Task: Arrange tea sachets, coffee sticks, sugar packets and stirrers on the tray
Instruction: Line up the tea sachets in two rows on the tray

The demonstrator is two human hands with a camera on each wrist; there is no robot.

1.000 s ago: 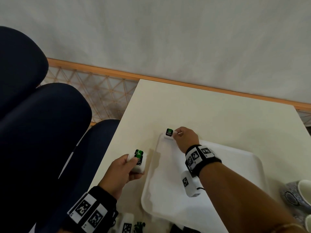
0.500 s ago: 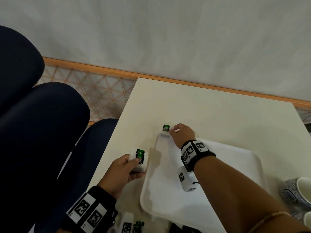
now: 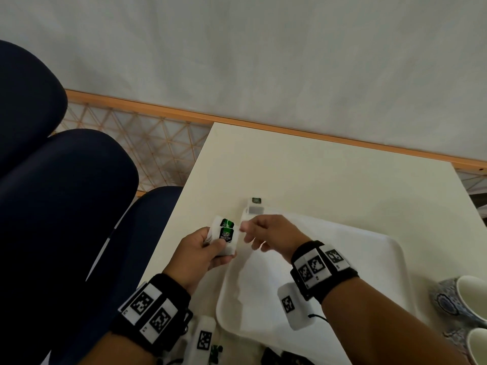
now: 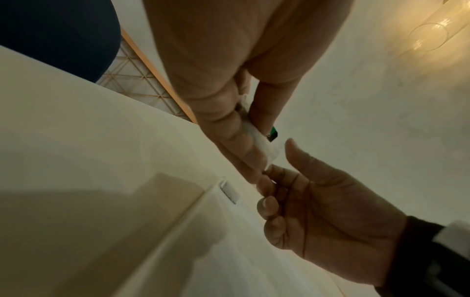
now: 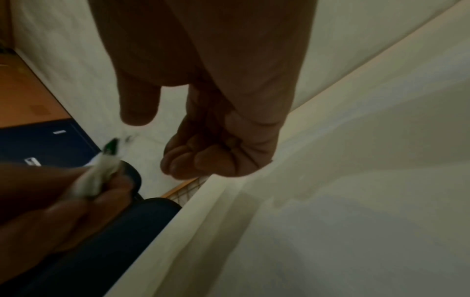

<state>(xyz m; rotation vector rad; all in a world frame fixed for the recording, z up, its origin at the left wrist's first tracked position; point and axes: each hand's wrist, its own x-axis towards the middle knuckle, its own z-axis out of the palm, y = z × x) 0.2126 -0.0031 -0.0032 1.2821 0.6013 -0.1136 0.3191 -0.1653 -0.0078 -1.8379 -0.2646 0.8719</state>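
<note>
This looks like an office break area or a meeting room, though no picture settles which. A plain cream surface [image 3: 316,175] stands against a bare pale wall [image 3: 263,48] with an orange wooden skirting strip [image 3: 163,109] along its foot. Beside the surface are dark navy upholstered chairs [image 3: 66,193] of the padded office kind, over a floor [image 3: 147,143] with a pale triangular lattice pattern. Hospitality items support the reading: a white plastic serving tray [image 3: 369,248], green tea sachets [image 3: 226,234] and 2 blue-patterned ceramic cups [image 3: 448,301] at the right edge. A clear glass [image 4: 429,36] shows in the left wrist view.
</note>
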